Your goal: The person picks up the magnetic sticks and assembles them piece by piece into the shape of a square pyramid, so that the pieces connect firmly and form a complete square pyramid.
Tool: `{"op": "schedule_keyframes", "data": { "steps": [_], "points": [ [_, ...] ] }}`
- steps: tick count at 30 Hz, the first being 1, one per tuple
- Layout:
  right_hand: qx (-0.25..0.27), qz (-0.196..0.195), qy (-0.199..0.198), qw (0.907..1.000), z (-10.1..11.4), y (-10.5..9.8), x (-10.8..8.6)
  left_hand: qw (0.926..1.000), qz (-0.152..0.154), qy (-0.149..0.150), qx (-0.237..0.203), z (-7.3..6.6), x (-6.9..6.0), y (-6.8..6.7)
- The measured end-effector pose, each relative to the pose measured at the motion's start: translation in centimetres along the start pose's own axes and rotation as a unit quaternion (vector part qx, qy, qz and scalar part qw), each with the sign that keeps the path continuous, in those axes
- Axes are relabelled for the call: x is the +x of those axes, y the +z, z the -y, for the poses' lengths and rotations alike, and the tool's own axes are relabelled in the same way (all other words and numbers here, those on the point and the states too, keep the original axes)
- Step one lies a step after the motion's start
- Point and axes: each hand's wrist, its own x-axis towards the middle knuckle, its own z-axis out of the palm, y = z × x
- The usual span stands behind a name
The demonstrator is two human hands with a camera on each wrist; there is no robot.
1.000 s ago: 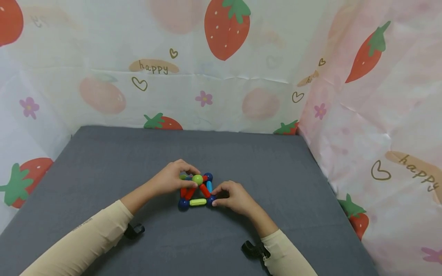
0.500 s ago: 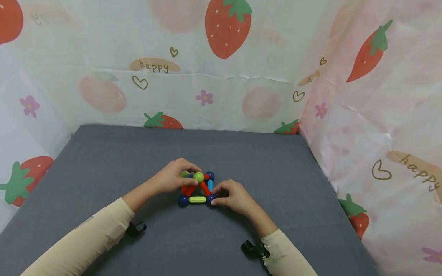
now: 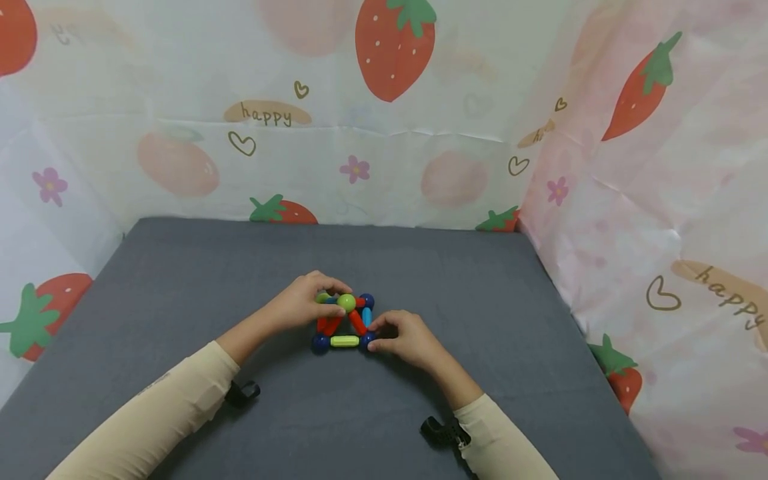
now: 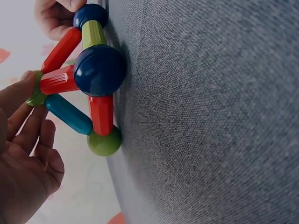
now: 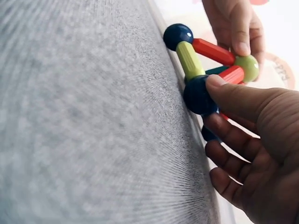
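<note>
A pyramid-like frame of balls and rods, which looks like a magnetic building set, stands on the grey cloth. My left hand (image 3: 300,301) pinches the green ball (image 3: 346,303) at its top between thumb and fingers. My right hand (image 3: 409,339) pinches the dark blue ball (image 5: 201,95) at the near right corner. A yellow-green rod (image 3: 345,341) joins that ball to another dark blue ball (image 4: 100,70) at the near left. Red rods (image 4: 60,79) and a blue rod (image 4: 69,114) run from the top ball. A second green ball (image 4: 104,142) sits low at the far left.
The grey cloth-covered table (image 3: 480,300) extends all around the frame. Strawberry-printed curtains (image 3: 390,160) hang behind it and at both sides. Black straps with wrist cameras (image 3: 441,433) sit at the sleeve cuffs.
The ball-and-rod frame has shifted slightly away from me, with both hands moving along with it. Each hand keeps its pinch on the same ball.
</note>
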Motion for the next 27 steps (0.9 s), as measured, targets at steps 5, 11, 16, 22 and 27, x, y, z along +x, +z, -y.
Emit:
{"op": "schedule_keyframes", "data": {
  "steps": [5,11,16,22,27],
  "points": [
    [0.002,0.009,0.01,0.9999,0.4,-0.3,0.0,1.0,0.005,0.0,0.004,-0.2,0.1,-0.1],
    [-0.002,0.024,0.018,0.9995,0.5,-0.6,0.1,0.9997,0.002,0.01,0.02,-0.2,0.0,-0.4],
    [-0.008,0.037,0.017,0.9991,0.4,-0.9,0.2,0.9993,-0.007,0.022,0.028,0.0,-0.2,-0.5],
    [-0.023,0.033,-0.001,0.9992,0.0,-1.2,0.0,0.9989,-0.01,0.027,0.038,0.4,-0.9,-0.6],
    [-0.027,0.004,-0.032,0.9991,0.0,-1.8,-0.5,0.9956,-0.024,0.04,0.081,0.8,-2.1,-0.9]
  ]
}}
